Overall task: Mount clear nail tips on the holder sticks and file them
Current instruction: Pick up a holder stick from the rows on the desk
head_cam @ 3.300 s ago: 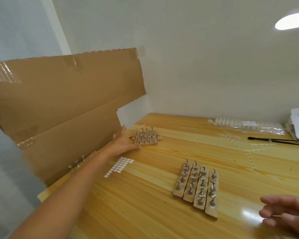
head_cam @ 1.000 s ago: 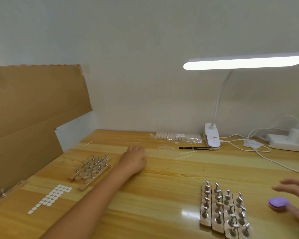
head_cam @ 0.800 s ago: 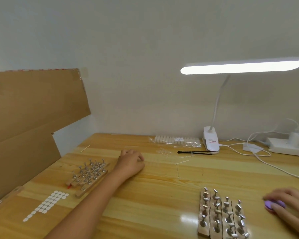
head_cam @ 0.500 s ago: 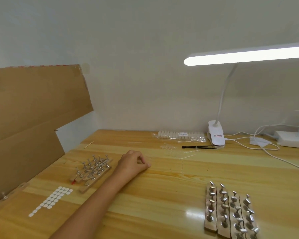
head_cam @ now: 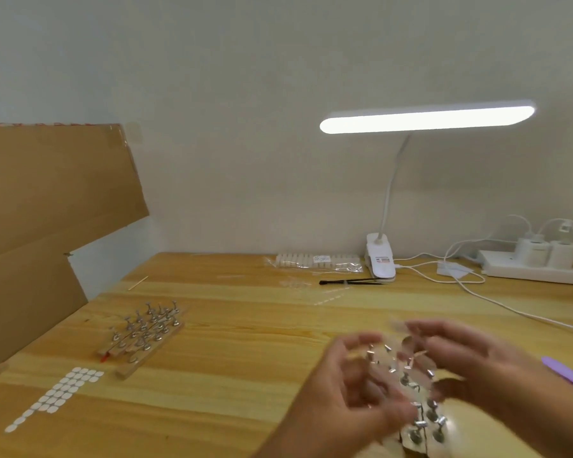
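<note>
— What is the table [head_cam: 245, 342] like?
— Glossy pale pine planks. Near its front edge, right of the middle, sits a block of wooden holder sticks [head_cam: 424, 424]. Each strip is studded with small metal pegs and runs front to back. The near ends are cut off at the bottom.
— And the hands?
— Both are over that block, smeared by motion. The left hand [head_cam: 354, 385] shows curled fingers and the right hand [head_cam: 470, 358] reaches in beside it. I cannot tell whether either holds anything.
— The nail tips?
— A crinkly clear bag of nail tips [head_cam: 315, 261] lies along the back edge, its long axis left to right. A flat purple file [head_cam: 564, 375] slants by the right edge. A second stick block [head_cam: 143, 335] lies angled near the left edge.
</note>
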`<state>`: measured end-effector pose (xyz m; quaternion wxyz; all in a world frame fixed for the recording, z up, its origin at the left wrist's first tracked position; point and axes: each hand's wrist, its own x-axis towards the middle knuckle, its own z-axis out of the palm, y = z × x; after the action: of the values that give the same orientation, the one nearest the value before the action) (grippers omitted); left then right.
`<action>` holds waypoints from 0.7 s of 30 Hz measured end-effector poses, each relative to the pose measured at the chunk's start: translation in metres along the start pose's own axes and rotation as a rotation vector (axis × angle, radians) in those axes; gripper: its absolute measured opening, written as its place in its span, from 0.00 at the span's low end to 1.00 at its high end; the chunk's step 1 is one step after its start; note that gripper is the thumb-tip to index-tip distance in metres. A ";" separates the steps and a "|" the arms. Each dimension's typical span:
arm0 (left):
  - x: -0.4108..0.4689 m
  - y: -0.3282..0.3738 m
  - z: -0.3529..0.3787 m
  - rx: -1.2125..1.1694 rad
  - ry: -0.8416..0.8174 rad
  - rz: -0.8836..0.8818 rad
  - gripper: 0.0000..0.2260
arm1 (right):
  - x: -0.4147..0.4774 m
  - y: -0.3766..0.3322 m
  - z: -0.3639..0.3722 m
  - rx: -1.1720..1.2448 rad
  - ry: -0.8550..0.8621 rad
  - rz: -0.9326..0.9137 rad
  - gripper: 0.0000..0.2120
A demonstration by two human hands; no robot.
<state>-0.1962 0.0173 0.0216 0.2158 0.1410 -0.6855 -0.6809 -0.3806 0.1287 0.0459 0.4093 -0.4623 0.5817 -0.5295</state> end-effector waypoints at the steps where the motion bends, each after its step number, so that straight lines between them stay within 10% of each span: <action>1: -0.004 -0.004 0.009 -0.019 -0.028 -0.029 0.26 | -0.003 -0.002 0.013 -0.032 -0.008 -0.024 0.19; 6: -0.015 -0.009 0.014 -0.038 -0.017 -0.102 0.17 | -0.017 0.003 0.028 0.103 0.220 -0.083 0.11; 10: -0.016 -0.008 0.011 -0.060 -0.003 -0.065 0.04 | -0.022 0.005 0.029 0.030 0.251 -0.099 0.31; 21: -0.015 -0.015 0.011 -0.319 -0.035 -0.201 0.11 | -0.021 0.011 0.042 0.174 0.223 -0.042 0.16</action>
<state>-0.1900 0.0337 0.0056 0.1543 0.1610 -0.5547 -0.8016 -0.3365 0.1391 0.0301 0.3697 -0.3754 0.5655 -0.6345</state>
